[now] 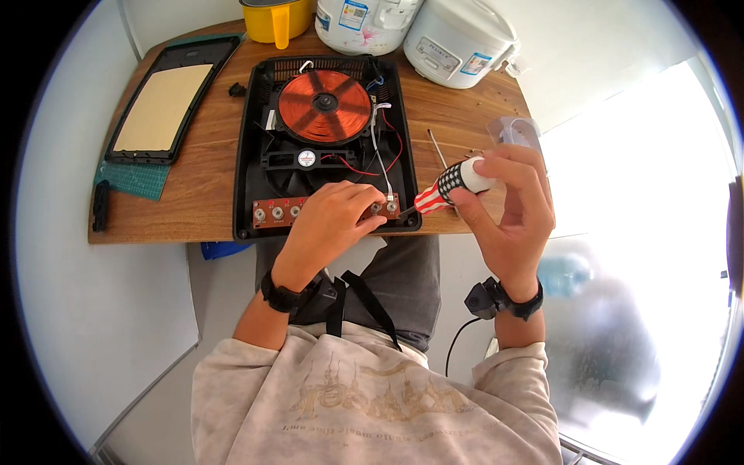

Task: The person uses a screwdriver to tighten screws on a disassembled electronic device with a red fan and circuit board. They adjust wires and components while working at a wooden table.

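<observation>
An opened induction cooker's black housing (249,147) lies on the table, its round copper coil (314,116) facing up. Along the housing's near edge runs a reddish-brown control board (268,214) with several round buttons. My left hand (325,218) is over the middle of this board, thumb and fingers bent onto it and covering part of it. A screwdriver (453,183) with a star-and-stripe handle is held in my right hand (515,205), fingers around its white end. It slants down to the left, its tip by the board's right end. A white plugged cable (377,147) reaches the board there.
To the left, the cooker's top panel (165,105) lies partly on a green cutting mat (139,180). At the back stand a yellow pot (267,23) and two white rice cookers (457,43). A thin rod (436,147) and small bits lie right of the housing.
</observation>
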`<state>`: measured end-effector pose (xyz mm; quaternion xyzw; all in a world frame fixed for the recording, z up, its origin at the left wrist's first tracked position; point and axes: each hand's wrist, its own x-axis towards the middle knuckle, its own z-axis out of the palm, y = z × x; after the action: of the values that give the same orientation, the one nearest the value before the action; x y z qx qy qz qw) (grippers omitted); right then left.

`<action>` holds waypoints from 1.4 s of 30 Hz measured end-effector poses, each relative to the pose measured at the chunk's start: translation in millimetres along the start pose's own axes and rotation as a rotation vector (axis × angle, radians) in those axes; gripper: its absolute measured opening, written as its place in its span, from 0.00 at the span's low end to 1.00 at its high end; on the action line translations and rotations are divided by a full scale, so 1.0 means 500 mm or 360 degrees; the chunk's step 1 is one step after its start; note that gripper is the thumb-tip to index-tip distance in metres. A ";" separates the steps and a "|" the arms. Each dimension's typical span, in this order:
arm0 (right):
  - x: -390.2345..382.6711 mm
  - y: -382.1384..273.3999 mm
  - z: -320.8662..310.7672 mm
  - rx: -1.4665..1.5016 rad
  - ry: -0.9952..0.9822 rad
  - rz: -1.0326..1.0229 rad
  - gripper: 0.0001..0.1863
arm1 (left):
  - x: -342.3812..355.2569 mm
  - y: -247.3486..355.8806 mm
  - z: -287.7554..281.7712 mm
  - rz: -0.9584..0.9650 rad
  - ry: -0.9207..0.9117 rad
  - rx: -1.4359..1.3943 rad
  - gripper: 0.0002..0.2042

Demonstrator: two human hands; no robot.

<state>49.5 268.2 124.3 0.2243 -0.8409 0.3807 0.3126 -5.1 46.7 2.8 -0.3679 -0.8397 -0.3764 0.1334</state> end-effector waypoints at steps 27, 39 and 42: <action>0.011 -0.011 0.001 0.0145 0.0018 -0.0035 0.22 | 0.000 0.000 -0.003 -0.0053 -0.0053 0.0011 0.13; 0.007 -0.006 0.000 -0.0014 -0.0054 -0.0044 0.23 | 0.002 0.003 -0.006 -0.0067 -0.0057 -0.0011 0.13; -0.003 0.002 0.001 0.0044 -0.0065 0.0037 0.23 | 0.000 0.002 -0.005 -0.0064 -0.0041 -0.0011 0.13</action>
<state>49.6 268.6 122.4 0.2264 -0.8443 0.3912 0.2879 -4.6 45.6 5.0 -0.3562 -0.8473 -0.3772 0.1136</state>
